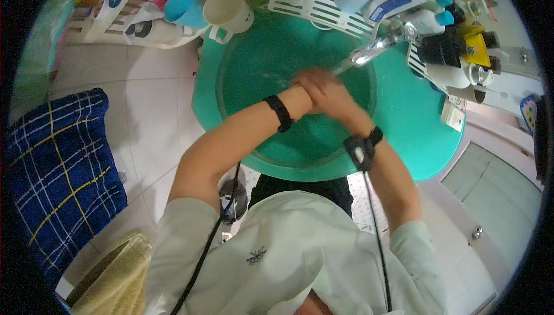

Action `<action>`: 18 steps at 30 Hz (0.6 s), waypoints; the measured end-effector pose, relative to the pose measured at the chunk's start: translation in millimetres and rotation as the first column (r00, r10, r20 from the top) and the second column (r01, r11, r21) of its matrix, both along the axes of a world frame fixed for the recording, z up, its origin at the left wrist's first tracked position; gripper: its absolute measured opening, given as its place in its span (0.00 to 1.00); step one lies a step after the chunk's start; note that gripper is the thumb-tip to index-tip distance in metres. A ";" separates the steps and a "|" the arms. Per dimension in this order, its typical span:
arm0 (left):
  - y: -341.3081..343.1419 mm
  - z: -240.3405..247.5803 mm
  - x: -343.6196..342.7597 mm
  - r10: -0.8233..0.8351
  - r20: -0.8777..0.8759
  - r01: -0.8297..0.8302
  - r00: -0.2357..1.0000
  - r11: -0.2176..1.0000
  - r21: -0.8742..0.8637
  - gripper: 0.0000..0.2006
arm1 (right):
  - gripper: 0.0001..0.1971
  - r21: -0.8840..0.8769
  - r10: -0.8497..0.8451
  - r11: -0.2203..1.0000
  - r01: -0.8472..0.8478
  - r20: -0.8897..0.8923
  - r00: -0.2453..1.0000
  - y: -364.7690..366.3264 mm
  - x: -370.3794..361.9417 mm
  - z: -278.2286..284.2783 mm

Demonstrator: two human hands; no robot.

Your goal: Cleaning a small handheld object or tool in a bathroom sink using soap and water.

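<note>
My right hand (330, 91) lies over my left hand (301, 99), its fingers bent round it near the wrist. Both hands are together above the green basin (248, 147), slightly smeared by motion. The fingers of the left hand are hidden under the right. Just beyond the hands, to the right, a clear and chrome tap (369, 54) points at them, and a stream of water seems to run from its tip. Each wrist wears a black strap with a cord, the right one carrying a small device (360, 153).
A white slotted shelf (320, 12) behind the basin carries tubes and bottles. At the back left, a white mug (228, 12) and a blue cup (184, 9) stand on a rack. More bottles (441, 49) crowd the right corner. A blue checked towel (63, 176) hangs at the left.
</note>
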State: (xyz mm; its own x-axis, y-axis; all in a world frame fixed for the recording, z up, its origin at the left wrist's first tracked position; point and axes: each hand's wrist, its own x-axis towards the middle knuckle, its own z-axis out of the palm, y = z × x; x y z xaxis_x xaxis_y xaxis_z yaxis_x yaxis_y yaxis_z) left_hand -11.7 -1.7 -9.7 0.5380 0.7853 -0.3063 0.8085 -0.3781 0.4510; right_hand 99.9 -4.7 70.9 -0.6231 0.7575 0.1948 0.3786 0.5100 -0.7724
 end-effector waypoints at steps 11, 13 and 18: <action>8.1 74.9 13.4 -0.118 0.365 -0.006 0.924 0.947 0.322 0.10 | 0.22 -0.895 -0.673 0.350 0.275 -0.036 0.739 36.3 41.1 -76.1; 9.5 71.0 29.2 0.267 0.444 -0.310 0.855 0.950 0.025 0.11 | 0.24 -0.970 -0.773 0.229 -0.084 -0.233 0.590 28.6 45.5 -92.9; 9.9 3.2 29.1 0.836 0.509 -0.748 0.203 0.468 -0.471 0.17 | 0.33 -0.985 -0.845 0.109 -0.131 -0.161 0.509 13.6 -22.0 -32.1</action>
State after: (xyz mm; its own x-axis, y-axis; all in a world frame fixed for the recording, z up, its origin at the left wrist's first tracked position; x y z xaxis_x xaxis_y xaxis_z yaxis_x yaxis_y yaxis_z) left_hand 17.4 8.2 -6.5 -0.2842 0.9051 -0.3164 0.1618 0.3705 0.9146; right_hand 77.9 9.0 38.8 -0.2506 0.7112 -0.6567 -0.5311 -0.6682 -0.5210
